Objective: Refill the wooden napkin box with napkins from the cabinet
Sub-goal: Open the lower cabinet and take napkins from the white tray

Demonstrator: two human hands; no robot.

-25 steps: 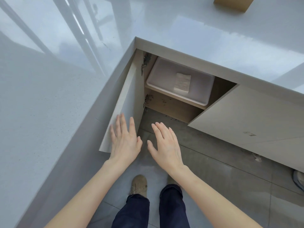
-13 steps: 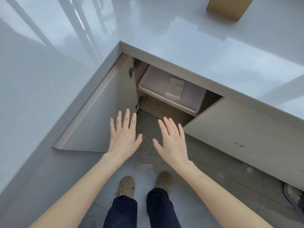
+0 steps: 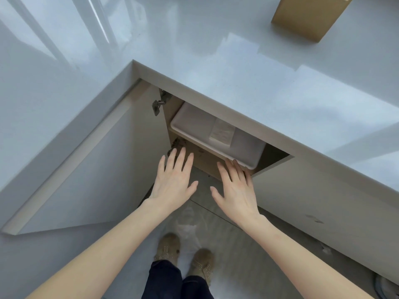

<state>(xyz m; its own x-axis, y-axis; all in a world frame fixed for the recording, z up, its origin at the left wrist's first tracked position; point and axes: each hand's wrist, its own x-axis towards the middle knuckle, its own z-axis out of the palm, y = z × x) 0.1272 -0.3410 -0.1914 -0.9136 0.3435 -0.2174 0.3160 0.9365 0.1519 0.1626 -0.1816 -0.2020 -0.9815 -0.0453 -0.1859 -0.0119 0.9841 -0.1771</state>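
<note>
Glossy grey-white stone countertop (image 3: pixel 248 87) spans the corner above both hands. Left hand (image 3: pixel 172 182) flat, fingers spread, palm down, holding nothing; it hangs in front of the open cabinet mouth, fingertips near the lower hinge area. Right hand (image 3: pixel 236 190) likewise flat and loose, empty; its fingertips (image 3: pixel 235 165) lie at the front rim of a shallow white rectangular plastic tray (image 3: pixel 190 124), contact cannot be told. Tray sits on the wooden cabinet shelf just beyond the right hand, partly under the counter edge. Folded pale cream paper napkins (image 3: pixel 222 132), a small stack, rest in the tray beyond and between the two hands, touched by neither. Light grey flat cabinet door (image 3: pixel 86 175) stands swung wide, left of the left hand; metal hinge (image 3: pixel 158 104) beyond it at the door's top. Tan wooden napkin box (image 3: pixel 308 18) stands on the counter far beyond the right hand, well apart from the tray. Beige studded shoes (image 3: pixel 167 248) and dark trousers below the wrists, on grey floor tiles (image 3: pixel 248 255).
</note>
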